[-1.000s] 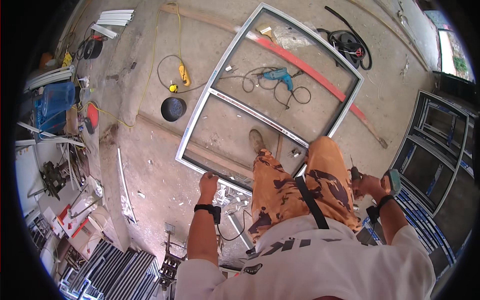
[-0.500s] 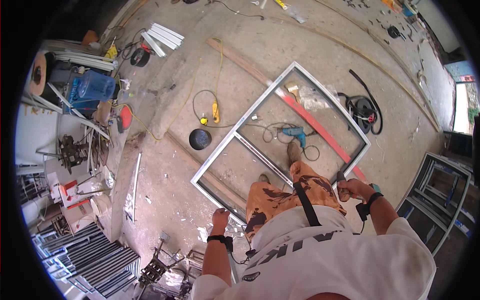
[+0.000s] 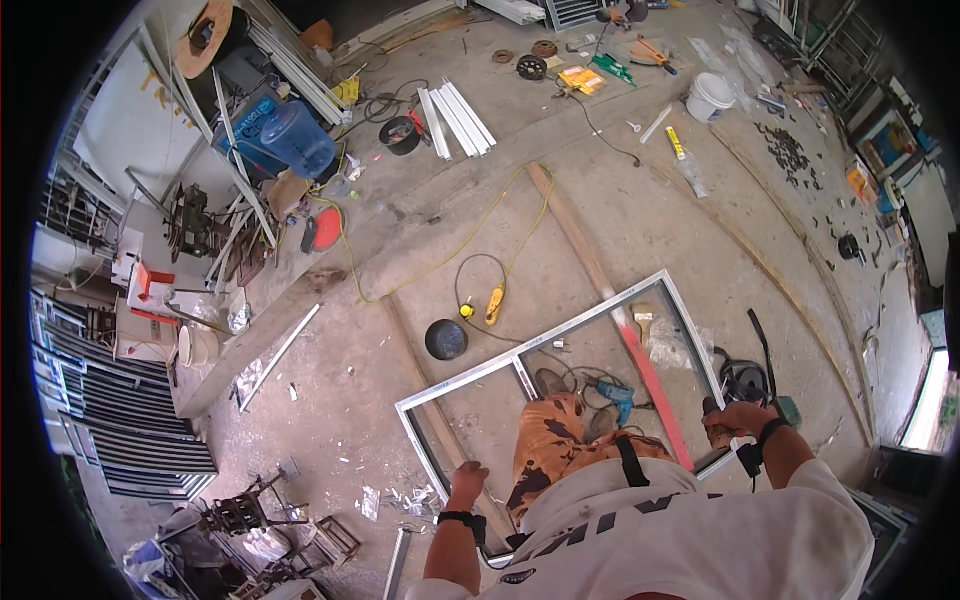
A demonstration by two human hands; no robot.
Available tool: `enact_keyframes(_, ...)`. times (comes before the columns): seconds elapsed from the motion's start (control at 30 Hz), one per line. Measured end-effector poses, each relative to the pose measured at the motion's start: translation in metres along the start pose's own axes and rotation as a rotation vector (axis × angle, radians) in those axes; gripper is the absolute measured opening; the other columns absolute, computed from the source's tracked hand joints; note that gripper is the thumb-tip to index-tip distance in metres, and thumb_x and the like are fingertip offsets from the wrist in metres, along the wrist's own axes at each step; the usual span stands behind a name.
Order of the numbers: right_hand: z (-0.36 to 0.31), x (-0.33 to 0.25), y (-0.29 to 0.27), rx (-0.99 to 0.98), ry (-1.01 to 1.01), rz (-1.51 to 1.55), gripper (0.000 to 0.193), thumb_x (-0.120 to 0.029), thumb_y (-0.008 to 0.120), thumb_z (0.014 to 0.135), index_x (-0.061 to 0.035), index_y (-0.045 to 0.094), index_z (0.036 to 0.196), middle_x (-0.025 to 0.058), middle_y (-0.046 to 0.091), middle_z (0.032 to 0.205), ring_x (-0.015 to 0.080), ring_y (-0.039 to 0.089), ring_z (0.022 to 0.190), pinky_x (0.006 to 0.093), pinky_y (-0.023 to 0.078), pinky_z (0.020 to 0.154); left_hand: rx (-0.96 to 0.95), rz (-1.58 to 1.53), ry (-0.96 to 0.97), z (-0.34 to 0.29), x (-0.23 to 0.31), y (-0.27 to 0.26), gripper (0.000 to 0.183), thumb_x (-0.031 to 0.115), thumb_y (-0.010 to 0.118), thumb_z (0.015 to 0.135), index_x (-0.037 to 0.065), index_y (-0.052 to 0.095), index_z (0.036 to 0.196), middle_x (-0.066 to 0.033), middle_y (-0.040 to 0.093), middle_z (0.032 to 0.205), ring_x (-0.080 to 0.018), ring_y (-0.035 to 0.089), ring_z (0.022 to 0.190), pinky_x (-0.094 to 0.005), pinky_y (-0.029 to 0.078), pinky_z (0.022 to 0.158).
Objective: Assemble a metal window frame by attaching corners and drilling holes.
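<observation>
A rectangular metal window frame (image 3: 465, 376) lies across a wooden beam (image 3: 433, 425) and a beam with a red-painted stretch (image 3: 655, 400). I bend over its near side, with my feet showing inside its outline. My left hand (image 3: 467, 485) is closed, fingertips pinched together, just inside the frame's left side. Anything in that pinch is too small to make out. My right hand (image 3: 742, 424) grips a power drill with a dark nose (image 3: 711, 406) and a teal end, over the frame's right side. On the floor within the frame are a corded blue drill (image 3: 614, 396) and a paintbrush (image 3: 643, 318).
A black round tub (image 3: 446, 340) and a yellow power strip (image 3: 494, 303) sit beyond the frame. A coiled black strip (image 3: 744, 380) lies to its right. White profiles (image 3: 457, 120), a blue water jug (image 3: 298, 138) and stacked metal grilles (image 3: 130, 400) are farther off.
The view has swung, so the frame appears lower and turned. My left hand has shifted inward from the frame's near-left side, still closed. My right hand keeps hold of the drill.
</observation>
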State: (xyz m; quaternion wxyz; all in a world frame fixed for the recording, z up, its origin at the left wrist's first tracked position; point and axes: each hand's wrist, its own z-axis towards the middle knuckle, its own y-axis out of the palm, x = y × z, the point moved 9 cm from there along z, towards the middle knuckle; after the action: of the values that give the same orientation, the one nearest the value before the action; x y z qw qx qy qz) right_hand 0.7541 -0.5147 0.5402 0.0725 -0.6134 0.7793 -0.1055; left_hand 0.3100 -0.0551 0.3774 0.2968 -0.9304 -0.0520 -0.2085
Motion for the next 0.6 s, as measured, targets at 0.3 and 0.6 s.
enact_keyframes(0.3,-0.023,-0.184,-0.077,0.065,-0.528,-0.390,0.044,-0.048,0.068,0.080,-0.0079,0.071,0.098,0.0109,0.066,0.080,0.0200,0.065,0.072,0.0367,0.051,0.060,-0.076,-0.168,-0.098,0.082,0.012,0.014,0.051,0.033,0.069,0.075,0.002,0.066,0.115,-0.0203,0.067,0.113,-0.0324,0.063,0.109,-0.0387,0.049,0.093)
enact_keyframes(0.6,-0.053,-0.380,-0.098,0.097,-0.360,-0.648,0.073,-0.069,0.055,0.079,-0.0008,0.069,0.102,0.0127,0.065,0.084,0.0229,0.063,0.070,0.0337,0.051,0.059,0.285,-0.613,-0.117,0.111,0.020,0.013,0.037,0.016,0.068,0.078,-0.003,0.065,0.109,-0.0041,0.064,0.072,-0.0120,0.056,0.058,-0.0279,0.045,0.052)
